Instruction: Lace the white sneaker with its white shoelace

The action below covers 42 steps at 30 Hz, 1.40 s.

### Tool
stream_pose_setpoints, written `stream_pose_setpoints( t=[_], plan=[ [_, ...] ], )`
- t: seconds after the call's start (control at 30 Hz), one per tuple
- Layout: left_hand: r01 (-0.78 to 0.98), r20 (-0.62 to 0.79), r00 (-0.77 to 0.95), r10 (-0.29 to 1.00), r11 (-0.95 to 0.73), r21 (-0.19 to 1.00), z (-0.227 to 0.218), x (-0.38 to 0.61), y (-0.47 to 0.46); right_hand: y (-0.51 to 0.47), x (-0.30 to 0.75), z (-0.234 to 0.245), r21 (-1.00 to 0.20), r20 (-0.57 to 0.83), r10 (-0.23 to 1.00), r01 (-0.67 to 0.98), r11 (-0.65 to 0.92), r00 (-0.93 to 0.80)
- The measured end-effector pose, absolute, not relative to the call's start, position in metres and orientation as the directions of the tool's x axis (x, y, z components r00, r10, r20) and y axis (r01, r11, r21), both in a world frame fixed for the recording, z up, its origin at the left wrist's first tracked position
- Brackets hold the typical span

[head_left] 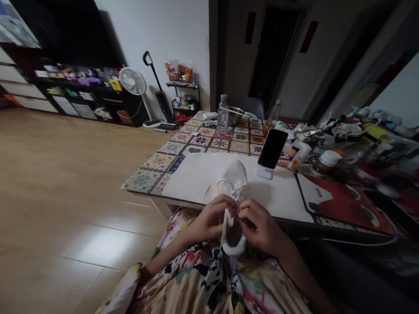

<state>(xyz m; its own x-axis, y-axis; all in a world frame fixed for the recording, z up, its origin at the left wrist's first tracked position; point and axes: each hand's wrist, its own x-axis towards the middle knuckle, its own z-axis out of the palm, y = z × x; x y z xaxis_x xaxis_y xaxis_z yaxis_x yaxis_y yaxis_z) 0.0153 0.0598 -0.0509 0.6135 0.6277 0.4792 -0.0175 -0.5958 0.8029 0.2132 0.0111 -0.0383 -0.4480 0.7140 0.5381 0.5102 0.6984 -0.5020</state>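
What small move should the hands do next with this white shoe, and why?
Probably draw the laces snug with the right hand, while the left hand steadies the white shoe: both hands pinch at its lacing, and the loops look loose.

Shoe (234,183) between left hand (212,218) and right hand (258,224): white, orange fleck by laces. Sheet (193,179) beyond hands: plain white. Tablecloth (157,163) farther out: multicoloured floral tiles. Mat (343,203) right of right hand: red, white shapes. Garment (196,270) under hands: floral print.
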Motion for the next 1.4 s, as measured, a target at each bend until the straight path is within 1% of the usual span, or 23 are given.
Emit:
stream_pose_setpoints(
  t=[0.07,0.13,0.23,0.33,0.43,0.53,0.6,0.67,0.7,0.77,0.8,0.83,0.87,0.9,0.93,0.97,1.0,1.03,1.07,1.13,1.23,1.33,1.4],
  plan=[
    [-0.04,0.448,0.613,0.651,-0.54,0.841,-0.051,0.015,0.061,0.011,0.213,-0.037,-0.499,0.512,0.728,0.532,0.684,-0.456],
    [-0.1,0.412,0.638,0.651,-0.46,0.882,-0.053,0.013,0.064,0.011,0.214,-0.038,-0.509,0.482,0.74,0.537,0.672,-0.469],
    [-0.222,0.386,0.668,0.636,-0.325,0.919,-0.059,0.008,0.069,0.01,0.218,-0.039,-0.597,0.464,0.747,0.456,0.66,-0.476],
    [-0.326,0.402,0.661,0.634,-0.24,0.914,-0.062,-0.001,0.074,0.005,0.224,-0.037,-0.719,0.48,0.749,0.285,0.634,-0.456],
    [-0.402,0.455,0.636,0.624,-0.235,0.885,-0.062,-0.012,0.078,0.0,0.231,-0.031,-0.799,0.529,0.752,0.069,0.598,-0.394],
    [-0.504,0.541,0.544,0.641,-0.266,0.822,-0.059,-0.022,0.081,0.0,0.237,-0.025,-0.759,0.65,0.717,-0.185,0.624,-0.251],
    [-0.597,0.631,0.418,0.654,-0.326,0.733,-0.056,-0.027,0.081,0.002,0.24,-0.024,-0.722,0.681,0.724,-0.268,0.638,-0.108],
    [-0.652,0.669,0.35,0.656,-0.343,0.677,-0.05,-0.027,0.077,0.004,0.241,-0.026,-0.741,0.636,0.77,-0.237,0.629,0.056],
    [-0.657,0.659,0.36,0.661,-0.322,0.682,-0.046,-0.026,0.073,0.005,0.24,-0.029,-0.761,0.604,0.784,-0.188,0.621,0.145],
    [-0.601,0.581,0.463,0.67,-0.244,0.761,-0.036,-0.019,0.063,0.003,0.236,-0.035,-0.797,0.576,0.77,-0.024,0.604,0.275],
    [-0.517,0.513,0.531,0.674,-0.222,0.827,-0.031,-0.014,0.058,0.002,0.234,-0.038,-0.798,0.594,0.752,0.091,0.596,0.285],
    [-0.402,0.426,0.604,0.673,-0.204,0.893,-0.026,-0.008,0.052,-0.001,0.231,-0.04,-0.769,0.639,0.73,0.215,0.602,0.242],
    [-0.291,0.319,0.664,0.676,-0.16,0.943,-0.023,-0.002,0.048,-0.003,0.228,-0.041,-0.71,0.689,0.71,0.332,0.621,0.145],
    [-0.257,0.233,0.645,0.728,-0.081,0.963,-0.02,0.005,0.044,-0.006,0.225,-0.04,-0.622,0.731,0.683,0.423,0.659,0.01],
    [-0.256,0.178,0.635,0.752,-0.012,0.967,-0.019,0.012,0.041,-0.008,0.223,-0.039,-0.525,0.751,0.648,0.48,0.703,-0.128],
    [-0.246,0.134,0.62,0.773,0.029,0.969,-0.018,0.018,0.039,-0.009,0.22,-0.037,-0.44,0.757,0.608,0.502,0.745,-0.239],
    [-0.253,0.118,0.58,0.806,0.041,0.967,-0.019,0.022,0.038,-0.01,0.219,-0.034,-0.381,0.757,0.573,0.502,0.777,-0.313],
    [-0.256,0.118,0.548,0.828,0.033,0.966,-0.019,0.026,0.037,-0.01,0.217,-0.032,-0.354,0.754,0.553,0.49,0.797,-0.354],
    [-0.253,0.129,0.515,0.847,0.007,0.967,-0.02,0.028,0.036,-0.009,0.216,-0.03,-0.353,0.752,0.547,0.476,0.805,-0.368],
    [-0.237,0.183,0.473,0.862,-0.075,0.969,-0.022,0.03,0.035,-0.008,0.214,-0.029,-0.394,0.748,0.561,0.442,0.806,-0.355],
    [-0.202,0.258,0.503,0.825,-0.178,0.963,-0.025,0.029,0.034,-0.007,0.212,-0.032,-0.489,0.733,0.617,0.408,0.771,-0.286],
    [-0.198,0.279,0.574,0.77,-0.201,0.959,-0.027,0.027,0.031,-0.008,0.21,-0.038,-0.61,0.713,0.691,0.382,0.694,-0.119],
    [-0.209,0.307,0.594,0.744,-0.226,0.952,-0.029,0.027,0.03,-0.008,0.209,-0.04,-0.663,0.693,0.72,0.376,0.648,-0.019]
  ],
)
